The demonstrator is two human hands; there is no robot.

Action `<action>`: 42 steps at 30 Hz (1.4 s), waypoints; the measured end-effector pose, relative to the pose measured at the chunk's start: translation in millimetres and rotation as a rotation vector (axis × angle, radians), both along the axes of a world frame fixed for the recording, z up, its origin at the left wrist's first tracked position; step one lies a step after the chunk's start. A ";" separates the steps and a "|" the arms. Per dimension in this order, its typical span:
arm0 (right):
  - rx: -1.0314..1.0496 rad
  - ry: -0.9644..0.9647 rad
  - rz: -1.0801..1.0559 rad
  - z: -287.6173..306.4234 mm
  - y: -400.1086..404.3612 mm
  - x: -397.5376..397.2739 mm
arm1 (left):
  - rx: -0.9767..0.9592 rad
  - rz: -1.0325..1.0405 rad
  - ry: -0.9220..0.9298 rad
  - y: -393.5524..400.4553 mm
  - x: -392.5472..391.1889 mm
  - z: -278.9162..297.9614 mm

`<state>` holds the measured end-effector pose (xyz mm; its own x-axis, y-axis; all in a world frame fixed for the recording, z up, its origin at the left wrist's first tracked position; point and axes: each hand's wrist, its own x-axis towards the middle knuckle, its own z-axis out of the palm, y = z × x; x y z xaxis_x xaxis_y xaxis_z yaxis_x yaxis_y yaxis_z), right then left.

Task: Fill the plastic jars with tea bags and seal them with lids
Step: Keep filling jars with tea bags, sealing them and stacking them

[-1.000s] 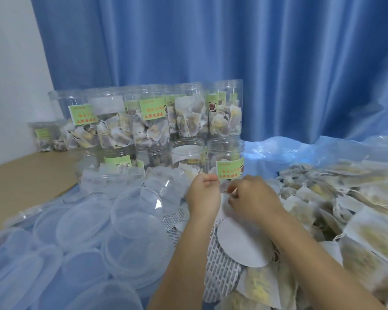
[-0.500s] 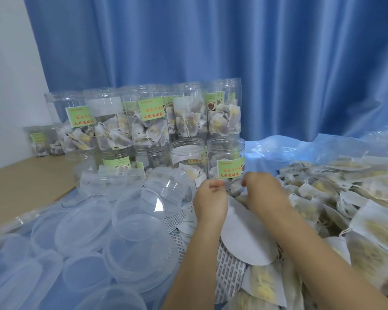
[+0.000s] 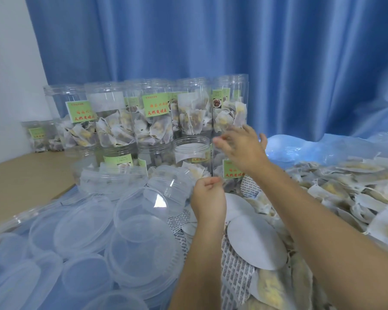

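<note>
Clear plastic jars [image 3: 152, 117] with green labels stand stacked in two rows at the back, the upper ones packed with tea bags. A lower jar [image 3: 192, 151] with a white label stands in front. My right hand [image 3: 242, 151] is raised with fingers spread, blurred, just over the front right jar [image 3: 231, 173]. My left hand [image 3: 208, 198] hovers lower, fingers curled shut with thumb on forefinger; nothing shows in it. Clear lids [image 3: 141, 220] lie heaped at the left. Loose tea bags [image 3: 345, 189] are piled at the right.
White round seal discs [image 3: 255, 245] with printed backs lie under my forearms. A blue plastic sheet [image 3: 323, 151] covers the work area, with bare wooden tabletop [image 3: 20, 180] at the left. A blue curtain [image 3: 233, 41] hangs close behind the jars.
My right hand has lifted away from my left, gone up and forward over the front right jar, and spread its fingers. My left hand has stayed low and closed.
</note>
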<state>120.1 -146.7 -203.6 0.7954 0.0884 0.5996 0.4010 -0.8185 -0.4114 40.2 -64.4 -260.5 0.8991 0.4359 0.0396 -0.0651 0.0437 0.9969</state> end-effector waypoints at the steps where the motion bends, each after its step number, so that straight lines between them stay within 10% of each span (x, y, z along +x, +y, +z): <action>1: -0.055 0.081 -0.020 -5.1 0.1 -0.7 | -0.003 0.003 0.002 0.6 0.2 0.8; 10: -0.016 -0.064 -0.134 -9.3 -2.8 -0.6 | -0.028 0.011 0.030 1.9 -4.6 3.1; 15: 0.452 -0.072 -0.096 -8.8 -3.1 5.2 | -0.071 0.022 0.063 5.2 -2.7 -0.4; 22: -0.158 0.009 -0.078 -23.6 -10.2 2.1 | -0.067 0.026 0.058 6.2 -1.4 -2.4; 27: 0.038 -0.050 -0.077 -26.0 -17.8 -16.2 | -0.008 0.029 0.043 7.4 -1.3 -3.2; 33: 0.122 -0.322 0.104 -10.4 -29.6 -50.1 | 0.304 0.025 -0.115 4.3 -5.7 1.6; 42: 0.328 0.022 0.553 25.3 -35.2 -91.1 | 0.538 0.262 -0.288 3.5 -15.8 22.2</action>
<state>29.0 -181.9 -178.3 0.6971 0.3039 0.6494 0.7166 -0.3239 -0.6177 24.3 -60.9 -238.3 0.6867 0.4912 0.5359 -0.2730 -0.5090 0.8163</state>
